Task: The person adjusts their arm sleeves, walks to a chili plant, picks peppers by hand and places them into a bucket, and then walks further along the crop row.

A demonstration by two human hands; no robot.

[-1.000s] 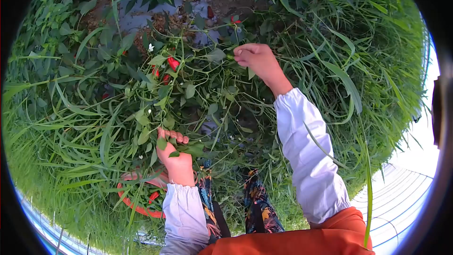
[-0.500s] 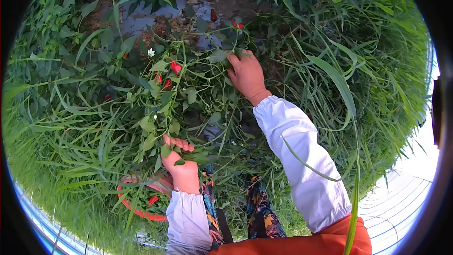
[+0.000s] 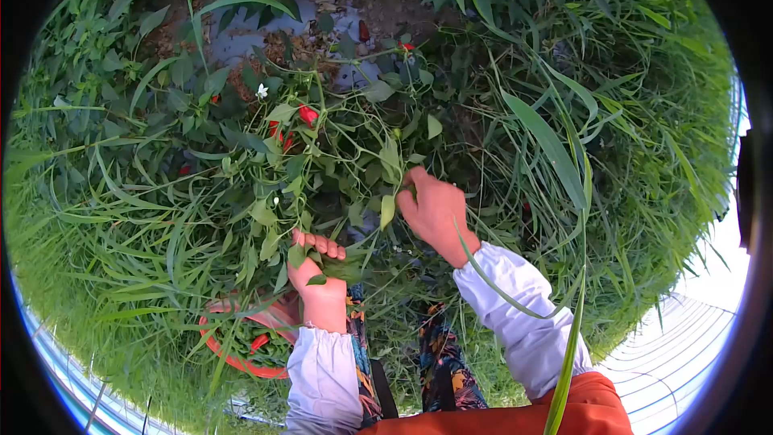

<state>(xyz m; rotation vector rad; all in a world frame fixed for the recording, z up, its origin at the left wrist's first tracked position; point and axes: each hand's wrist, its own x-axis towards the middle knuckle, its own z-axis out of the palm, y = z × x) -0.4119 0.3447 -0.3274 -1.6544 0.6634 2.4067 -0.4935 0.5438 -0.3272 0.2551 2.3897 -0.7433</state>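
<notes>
A chili pepper plant (image 3: 262, 213) spreads in front of me, with several red chili peppers (image 3: 307, 116) hanging among its leaves. My left hand (image 3: 320, 278) is closed at the plant's lower edge, with green leaves (image 3: 297, 255) poking out around its curled fingers. Whatever else lies in that palm is hidden. My right hand (image 3: 436, 211) is at the plant's right side, its thumb and fingers drawn together beside a pale green leaf (image 3: 388, 209). What they pinch, if anything, cannot be made out.
Below left, a red-rimmed basket (image 3: 211, 341) contains green pods and a red chili pepper (image 3: 258, 343). Tall grass (image 3: 145, 234) crowds both sides, and a long blade (image 3: 555, 149) crosses near my right arm. Plastic sheeting (image 3: 233, 44) covers soil at the top.
My right hand has come down and slightly right, toward me, from the upper part of the plant. The left hand stays closed and appears slightly farther right.
</notes>
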